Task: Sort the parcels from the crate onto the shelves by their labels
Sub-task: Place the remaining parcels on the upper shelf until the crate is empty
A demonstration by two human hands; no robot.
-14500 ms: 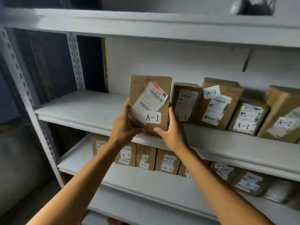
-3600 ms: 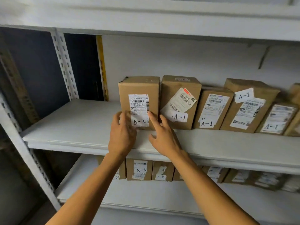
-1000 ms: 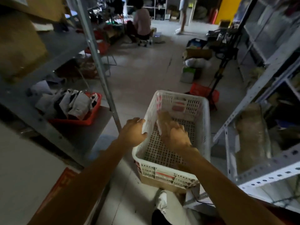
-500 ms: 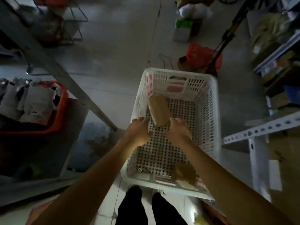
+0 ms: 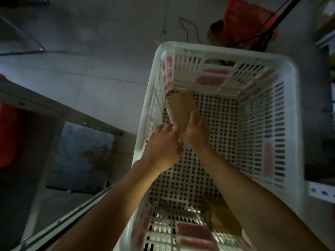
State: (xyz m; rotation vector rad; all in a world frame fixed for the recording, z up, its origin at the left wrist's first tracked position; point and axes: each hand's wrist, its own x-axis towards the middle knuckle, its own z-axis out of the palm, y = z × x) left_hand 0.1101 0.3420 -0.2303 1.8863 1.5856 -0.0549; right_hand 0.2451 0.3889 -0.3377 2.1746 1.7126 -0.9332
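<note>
A white perforated plastic crate (image 5: pixel 293 124) stands on the floor below me. Inside it, against the left wall, a brown cardboard parcel (image 5: pixel 181 107) leans on end. My right hand (image 5: pixel 196 132) grips its near right side, fingers reaching up along the cardboard. My left hand (image 5: pixel 163 145) holds its near left corner, close to the crate's left wall. No label shows on the parcel. A second brown parcel (image 5: pixel 223 221) lies at the crate's near end, partly hidden under my right forearm.
A grey metal shelf frame (image 5: pixel 59 109) runs diagonally at the left, with a red bin (image 5: pixel 7 134) at the far left edge. Beyond the crate sit a red bag (image 5: pixel 243 17), a black stand leg and a cable on the concrete floor. More shelving stands at the right.
My head has dropped closer over the crate. Both hands have reached deeper in and closed round the upright parcel by the left wall.
</note>
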